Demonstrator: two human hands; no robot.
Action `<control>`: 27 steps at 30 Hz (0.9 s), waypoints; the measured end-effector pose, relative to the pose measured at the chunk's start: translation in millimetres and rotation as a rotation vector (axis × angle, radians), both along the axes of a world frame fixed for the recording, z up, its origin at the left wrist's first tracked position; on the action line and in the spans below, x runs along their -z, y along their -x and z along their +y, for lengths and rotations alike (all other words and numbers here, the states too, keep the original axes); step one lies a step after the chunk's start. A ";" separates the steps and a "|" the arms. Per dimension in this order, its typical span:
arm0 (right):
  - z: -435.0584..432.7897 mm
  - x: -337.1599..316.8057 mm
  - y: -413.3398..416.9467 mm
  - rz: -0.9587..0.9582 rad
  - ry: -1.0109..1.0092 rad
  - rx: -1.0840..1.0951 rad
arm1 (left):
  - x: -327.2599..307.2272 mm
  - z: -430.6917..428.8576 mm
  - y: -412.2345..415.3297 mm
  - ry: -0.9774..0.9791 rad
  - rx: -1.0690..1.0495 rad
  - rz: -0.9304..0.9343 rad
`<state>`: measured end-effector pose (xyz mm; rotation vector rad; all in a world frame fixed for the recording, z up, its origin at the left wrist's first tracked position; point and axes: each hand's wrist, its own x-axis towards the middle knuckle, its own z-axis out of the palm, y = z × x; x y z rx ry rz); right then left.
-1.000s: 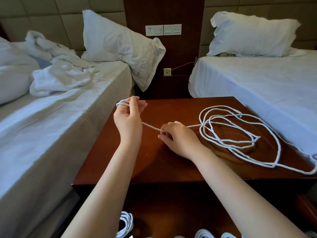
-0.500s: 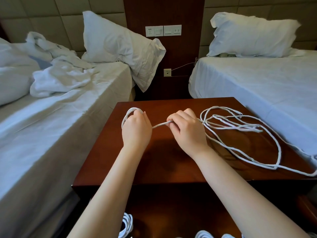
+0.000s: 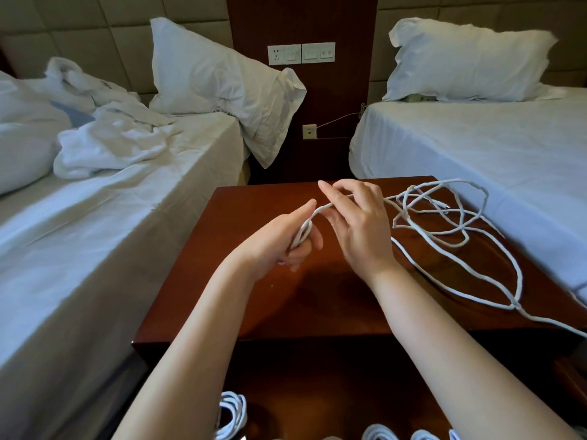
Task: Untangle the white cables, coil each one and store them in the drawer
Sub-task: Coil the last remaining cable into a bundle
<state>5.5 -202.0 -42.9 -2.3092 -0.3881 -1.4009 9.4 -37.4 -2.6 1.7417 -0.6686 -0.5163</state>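
Mostly hidden, cable (image 3: 516,305) loops sit in the left hand (image 3: 279,246) grip; right hand (image 3: 359,223) grip unclear.

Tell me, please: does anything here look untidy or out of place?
The white cable lies in loose, crossing loops on the nightstand, and one strand runs off its right edge. On the left bed, the pillow hangs over the mattress corner.
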 end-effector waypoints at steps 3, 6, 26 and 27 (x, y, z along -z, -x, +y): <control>1.7 1.2 -0.5 0.053 0.014 -0.019 | -1.9 7.8 -0.5 0.045 0.168 0.101; 3.3 0.7 0.8 0.166 0.021 -0.029 | -4.6 11.2 -0.1 0.160 0.283 0.198; 39.6 2.3 15.2 0.658 0.166 -0.264 | -6.3 -15.9 -4.5 0.939 -0.591 0.089; 37.6 1.8 15.2 0.664 0.206 -0.231 | -6.1 -10.2 -7.8 0.936 -0.698 0.022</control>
